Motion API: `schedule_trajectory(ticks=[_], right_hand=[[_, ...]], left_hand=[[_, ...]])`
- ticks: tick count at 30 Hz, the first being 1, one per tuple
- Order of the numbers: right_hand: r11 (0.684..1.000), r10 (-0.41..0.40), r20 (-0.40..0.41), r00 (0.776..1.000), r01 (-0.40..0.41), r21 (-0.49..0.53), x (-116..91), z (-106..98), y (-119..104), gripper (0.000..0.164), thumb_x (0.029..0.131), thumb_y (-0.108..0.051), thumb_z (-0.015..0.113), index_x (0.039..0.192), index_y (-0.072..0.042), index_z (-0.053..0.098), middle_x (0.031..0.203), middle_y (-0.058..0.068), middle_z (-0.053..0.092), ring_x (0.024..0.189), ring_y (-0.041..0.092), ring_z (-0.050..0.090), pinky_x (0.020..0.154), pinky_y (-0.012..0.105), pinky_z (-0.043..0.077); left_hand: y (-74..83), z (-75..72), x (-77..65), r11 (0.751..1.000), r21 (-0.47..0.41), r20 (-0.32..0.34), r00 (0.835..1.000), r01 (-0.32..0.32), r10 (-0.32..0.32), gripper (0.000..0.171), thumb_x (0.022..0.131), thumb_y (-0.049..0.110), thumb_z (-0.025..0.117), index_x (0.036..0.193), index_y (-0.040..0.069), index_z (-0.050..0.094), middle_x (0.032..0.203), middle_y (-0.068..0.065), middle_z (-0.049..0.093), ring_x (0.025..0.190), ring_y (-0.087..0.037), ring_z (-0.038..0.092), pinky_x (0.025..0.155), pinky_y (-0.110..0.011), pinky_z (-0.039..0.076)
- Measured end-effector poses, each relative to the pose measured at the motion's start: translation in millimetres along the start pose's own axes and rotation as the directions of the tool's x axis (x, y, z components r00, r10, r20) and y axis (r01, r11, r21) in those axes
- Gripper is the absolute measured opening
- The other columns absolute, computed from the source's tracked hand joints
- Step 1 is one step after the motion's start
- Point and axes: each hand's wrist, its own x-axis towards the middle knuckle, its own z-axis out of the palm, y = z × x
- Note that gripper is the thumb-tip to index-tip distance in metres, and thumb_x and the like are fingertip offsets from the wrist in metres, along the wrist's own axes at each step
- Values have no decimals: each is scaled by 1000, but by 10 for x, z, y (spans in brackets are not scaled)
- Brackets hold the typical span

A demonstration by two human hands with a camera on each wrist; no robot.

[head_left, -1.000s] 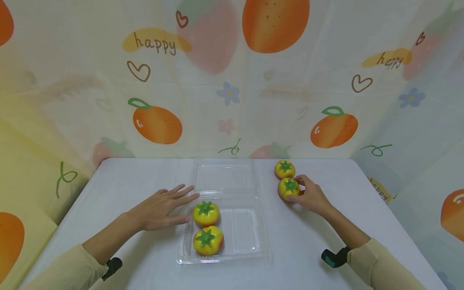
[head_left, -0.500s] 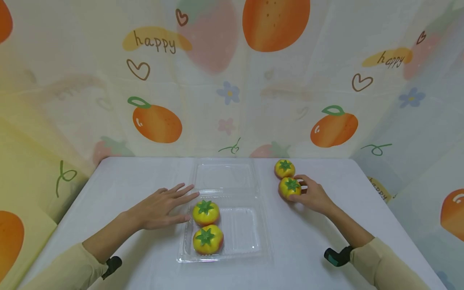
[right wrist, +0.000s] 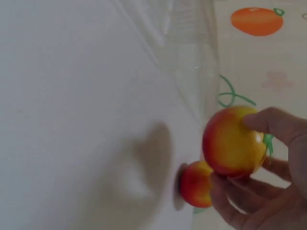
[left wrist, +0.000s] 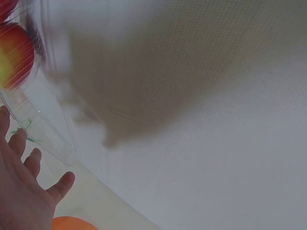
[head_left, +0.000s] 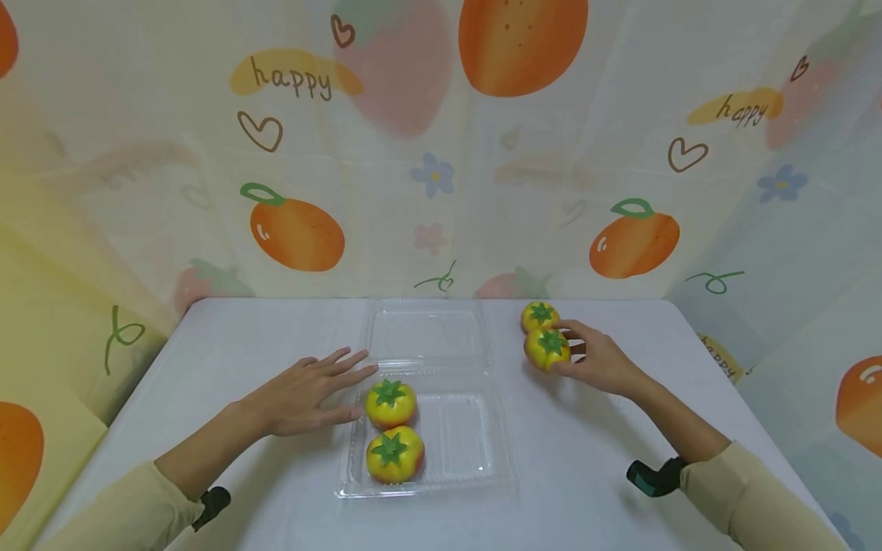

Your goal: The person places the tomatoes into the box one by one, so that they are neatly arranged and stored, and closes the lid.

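A white table (head_left: 579, 482) fills the lower half of the head view. Lower centre on it lies a clear plastic container (head_left: 458, 436), its lid (head_left: 427, 333) folded open toward the back. The left hand (head_left: 310, 398), left of centre, has its fingers spread beside the container's left edge and grips nothing. The right hand (head_left: 599, 360), right of centre, grasps a yellow-red fruit (head_left: 547, 350) between thumb and fingers; the blurred right wrist view suggests it is off the table. By count, half is done: two fruits (head_left: 391, 403) sit along the container's left side, its right side unfilled. Left over are the held fruit and the smallest-looking, a far fruit (head_left: 540, 315) just behind it.
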Motion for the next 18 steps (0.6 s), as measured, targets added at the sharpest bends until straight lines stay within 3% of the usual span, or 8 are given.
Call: schedule_trajectory(ticks=[4,7,18], right_hand=[[993,-111,52,992,110,31,24,-56,-81,61,85,-14,77,138,0,50,132,23,55,105,36,65,83,36,58],[987,-162,104,981,159,35,44,-70,-160,60,85,-15,77,138,-3,52,132,22,55,104,34,66,83,38,58],[975,-220,223,950,224,9,156,9,-511,61,84,-22,80,138,-12,54,130,9,60,109,32,65,87,47,56]], left_hand=[[8,-15,4,1000,6,-5,1000,-9,9,68,97,59,49,155,25,38,161,-6,32,146,-38,29,104,-64,38],[14,-24,4,1000,8,-9,1000,-13,13,68,97,58,50,154,24,39,160,-7,33,146,-39,29,103,-64,39],[6,-21,3,1000,7,-13,1000,-20,21,68,97,59,48,154,24,39,160,-7,34,146,-38,30,103,-63,39]])
